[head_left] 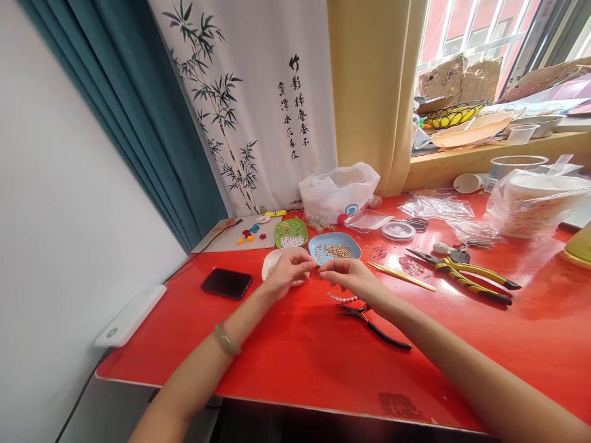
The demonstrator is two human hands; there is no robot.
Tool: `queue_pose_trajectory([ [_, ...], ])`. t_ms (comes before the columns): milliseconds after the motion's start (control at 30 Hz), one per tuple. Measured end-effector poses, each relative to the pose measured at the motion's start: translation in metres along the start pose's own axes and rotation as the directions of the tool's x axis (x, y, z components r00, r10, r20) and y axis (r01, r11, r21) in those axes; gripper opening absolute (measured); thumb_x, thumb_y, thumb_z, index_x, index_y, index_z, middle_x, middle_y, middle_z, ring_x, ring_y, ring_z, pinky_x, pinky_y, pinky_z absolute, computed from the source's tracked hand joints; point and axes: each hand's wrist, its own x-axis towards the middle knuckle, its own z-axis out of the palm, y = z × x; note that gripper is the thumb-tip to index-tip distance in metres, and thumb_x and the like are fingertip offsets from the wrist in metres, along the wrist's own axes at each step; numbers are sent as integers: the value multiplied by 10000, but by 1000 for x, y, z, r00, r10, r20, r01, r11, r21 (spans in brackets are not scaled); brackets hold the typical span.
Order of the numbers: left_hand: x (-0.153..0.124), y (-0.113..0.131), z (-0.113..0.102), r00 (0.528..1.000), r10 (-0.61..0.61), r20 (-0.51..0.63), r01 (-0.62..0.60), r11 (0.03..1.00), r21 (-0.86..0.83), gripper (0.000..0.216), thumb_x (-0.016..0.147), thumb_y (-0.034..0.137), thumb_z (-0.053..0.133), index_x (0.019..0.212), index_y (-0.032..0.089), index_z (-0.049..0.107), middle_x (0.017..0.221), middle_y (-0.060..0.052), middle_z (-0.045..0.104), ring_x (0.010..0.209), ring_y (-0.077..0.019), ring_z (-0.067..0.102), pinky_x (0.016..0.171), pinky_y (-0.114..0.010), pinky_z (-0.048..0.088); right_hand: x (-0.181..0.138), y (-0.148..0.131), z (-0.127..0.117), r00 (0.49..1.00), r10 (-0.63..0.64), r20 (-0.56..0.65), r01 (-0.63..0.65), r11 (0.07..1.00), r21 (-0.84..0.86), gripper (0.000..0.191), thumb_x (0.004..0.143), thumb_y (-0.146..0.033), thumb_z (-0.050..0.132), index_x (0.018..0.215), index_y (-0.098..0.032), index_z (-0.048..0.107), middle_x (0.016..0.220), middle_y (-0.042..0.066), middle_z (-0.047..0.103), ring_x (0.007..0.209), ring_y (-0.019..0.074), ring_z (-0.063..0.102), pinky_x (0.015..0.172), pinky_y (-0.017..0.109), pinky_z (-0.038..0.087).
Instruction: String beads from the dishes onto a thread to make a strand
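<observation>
Curling narrow, grip unclear: my left hand (290, 269), right hand (345, 272) by blue rounded-square dish (333, 236); bump risked spilling small gold beads (339, 251).

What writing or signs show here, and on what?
"竹影掃…" and "…潭水…": brush-style characters on the pale curtain; I can't read the others surely.
Blue round logo on the plastic bag: no readable words.
Yellow tube: markings too small to read.
</observation>
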Motion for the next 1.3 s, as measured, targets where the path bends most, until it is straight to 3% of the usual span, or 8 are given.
queue_pose_trajectory([
  [267, 2, -5, -2, 998, 53, 38, -53, 998, 14, 232, 567, 313, 689, 666, 134, 579, 623, 19, 495, 536, -47, 441, 507, -175, 371, 2, 2, 2, 997, 22, 68, -23, 1000, 18, 142, 651, -302, 539, 646, -162, 562, 536, -28, 484, 476, 78, 405, 444, 212, 278],
  [400, 2, 0, -1, 995, 83, 51, -86, 994, 67, 237, 575, 332, 678, 651, 129, 584, 620, 11, 503, 562, -59, 449, 544, -190, 386, 1, 2, 2, 996, 24, 91, -27, 999, 39, 132, 662, -294, 519, 645, -166, 545, 625, 4, 574, 515, 86, 456, 434, 201, 294],
  [533, 10, 13, -22, 983, 153, -99, -145, 986, 83, 258, 576, 355, 669, 692, 139, 589, 665, 3, 521, 582, -62, 451, 555, -188, 403, 2, 6, 1, 997, 25, 80, -29, 999, 45, 164, 675, -327, 525, 653, -164, 529, 690, 30, 620, 535, 91, 491, 435, 196, 323],
  [633, 28, 19, -53, 916, 292, -274, -240, 948, 208, 279, 617, 388, 619, 764, 153, 590, 721, -9, 552, 611, -75, 486, 572, -198, 418, 5, 10, 0, 999, 3, 54, -7, 998, 60, 185, 692, -347, 516, 679, -162, 529, 714, 37, 628, 552, 95, 513, 459, 202, 354],
  [700, 44, 19, -75, 879, 359, -313, -182, 861, 476, 304, 711, 403, 506, 847, 146, 594, 796, -48, 592, 679, -103, 526, 611, -219, 428, 7, 12, 0, 999, -13, 42, 11, 998, 67, 188, 698, -348, 512, 684, -161, 532, 714, 37, 629, 557, 94, 519, 479, 207, 367],
  [767, 61, 16, -92, 898, 350, -268, -72, 716, 695, 285, 749, 345, 457, 884, 141, 606, 833, -73, 622, 722, -130, 547, 633, -239, 423, 7, 13, -1, 999, -19, 37, 17, 997, 70, 185, 698, -345, 515, 680, -161, 532, 708, 33, 628, 560, 94, 519, 481, 205, 366],
  [1000, 103, 1, -107, 926, 301, -227, 69, 458, 887, 119, 640, 150, 571, 703, 182, 667, 783, -66, 655, 773, -200, 540, 699, -306, 374, 6, 11, 0, 997, 4, 76, -8, 998, 62, 167, 700, -324, 519, 668, -161, 530, 700, 32, 620, 562, 95, 512, 460, 201, 345],
  [1300, 107, 0, -109, 964, 219, -152, 106, 207, 973, 131, 631, 181, 592, 747, 194, 652, 865, -61, 648, 858, -207, 530, 704, -288, 376, 4, 9, 1, 997, 22, 79, -29, 995, 91, 153, 697, -305, 527, 670, -154, 527, 694, 36, 620, 542, 85, 505, 476, 201, 347],
])
